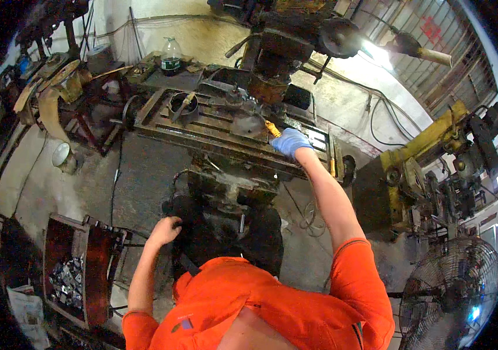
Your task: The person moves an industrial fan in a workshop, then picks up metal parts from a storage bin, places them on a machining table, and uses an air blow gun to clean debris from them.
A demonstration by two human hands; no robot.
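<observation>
Shirt: the person wears an orange short-sleeved top (249, 315), filling the lower edge.
Left hand: the bare left hand (167, 229) is low beside the dark-clad lap, fingers curled against something black; whether it grips anything cannot be told.
Metal pieces: small silvery pieces (67, 282) lie heaped in a reddish-brown open box (87, 274), to the left of the left forearm.
Fan: a round caged fan (453, 291) stands at lower right, near the right sleeve.
Right hand: the right hand (292, 143), in a blue glove, reaches over the worktable, its fingers closed around a yellow-handled tool.
Tool: the yellow-handled tool (272, 129) pokes out from the glove's left side, above the worktable and near the spindle head; its working end is unclear.
Worktable: a long, grimy slotted worktable (202, 135) runs across the middle.
Pot: a dark round pot (177, 112) sits on its left part, a pale-handled brush (189, 99) leaning in it.
Machine: a heavy spindle head (269, 79) hangs over the worktable.
Bottle: a clear plastic bottle (170, 56) with dark liquid stands behind, near the pale wall (205, 38).
</observation>
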